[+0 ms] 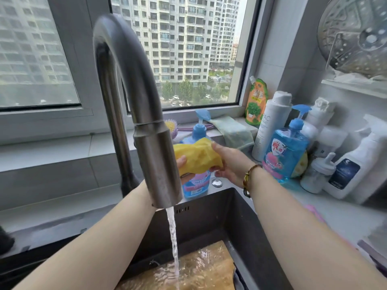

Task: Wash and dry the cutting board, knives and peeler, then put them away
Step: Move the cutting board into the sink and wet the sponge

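A brown wooden cutting board (201,266) lies flat in the dark sink (209,218) at 6 o'clock, glossy under running water (173,237). The left hand (183,164) and right hand (228,164) both grip a crumpled yellow sponge (196,155).

Faucet (156,164) mid-sink, bottles (287,151) crowd counter (339,218), room above cutting board (201,266)
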